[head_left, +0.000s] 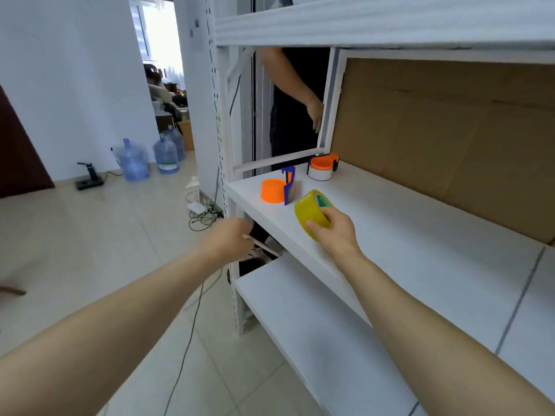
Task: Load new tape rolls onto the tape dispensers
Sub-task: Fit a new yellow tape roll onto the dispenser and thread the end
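My right hand (335,232) grips a yellow tape roll (310,211) with a green inner core, held tilted just above the white shelf (405,229). Just beyond it on the shelf stands an orange-and-blue tape dispenser (277,189) with no roll on it. Farther back sits a second orange dispenser (322,167) carrying a white roll. My left hand (228,240) hovers off the shelf's left front corner, fingers loosely curled, holding nothing I can see.
A brown cardboard sheet (435,139) lines the shelf's back. Another person (297,100) stands behind the rack with a hand on the frame. A lower shelf (315,325) juts out below. Cables (204,214) and water bottles (133,160) lie on the tiled floor at left.
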Tool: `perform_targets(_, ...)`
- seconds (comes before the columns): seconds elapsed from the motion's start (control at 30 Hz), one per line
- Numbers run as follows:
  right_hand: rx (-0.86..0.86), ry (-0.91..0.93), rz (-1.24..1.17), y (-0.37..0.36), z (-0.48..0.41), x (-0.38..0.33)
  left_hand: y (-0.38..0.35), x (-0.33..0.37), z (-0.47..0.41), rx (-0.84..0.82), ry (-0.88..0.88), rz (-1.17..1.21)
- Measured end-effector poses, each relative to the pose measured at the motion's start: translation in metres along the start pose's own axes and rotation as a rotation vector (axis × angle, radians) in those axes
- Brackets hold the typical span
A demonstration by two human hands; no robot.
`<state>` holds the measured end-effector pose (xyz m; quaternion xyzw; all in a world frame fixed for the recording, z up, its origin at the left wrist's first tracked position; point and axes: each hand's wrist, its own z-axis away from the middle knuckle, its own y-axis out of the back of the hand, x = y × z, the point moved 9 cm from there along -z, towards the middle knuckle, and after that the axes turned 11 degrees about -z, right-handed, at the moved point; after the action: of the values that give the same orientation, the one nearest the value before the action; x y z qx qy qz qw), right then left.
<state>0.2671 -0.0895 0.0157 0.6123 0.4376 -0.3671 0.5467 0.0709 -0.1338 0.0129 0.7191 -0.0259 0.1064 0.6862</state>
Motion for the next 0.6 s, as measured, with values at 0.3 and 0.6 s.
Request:
perform_targets(0.3, 0.112, -0.074, -0.256, -0.032, -0.112, 0.002, -0.01, -0.032, -0.139, -0.085, -0.043, 0.056)
perform_targets(0.6, 0.281, -0.221, -0.427, -0.028, -0.155, 0.028, -0.036, -0.012, -0.237, -0.173, -0.211, 0.175)
